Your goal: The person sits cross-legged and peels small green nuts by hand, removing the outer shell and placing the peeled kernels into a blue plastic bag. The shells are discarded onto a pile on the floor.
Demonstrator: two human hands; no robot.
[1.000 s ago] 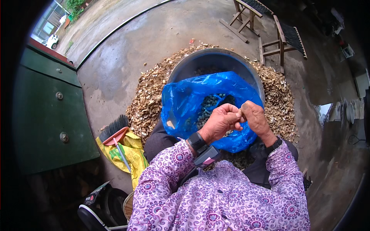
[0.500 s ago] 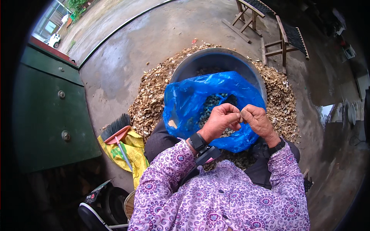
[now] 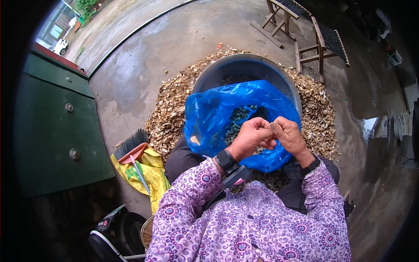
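We've got the left hand [image 3: 255,136] and right hand [image 3: 290,134] above the near side of the blue plastic bag [image 3: 257,92], fingers curled, tips pinched together. Can't tell what's between them. Small dark pieces [image 3: 238,115] inside the bag. Metal basin [image 3: 248,67] shows past its far edge; shell heap [image 3: 170,107] to its left; broom [image 3: 133,151] further left, on a yellow sack [image 3: 158,177].

The head camera (wide fisheye) looks downward.
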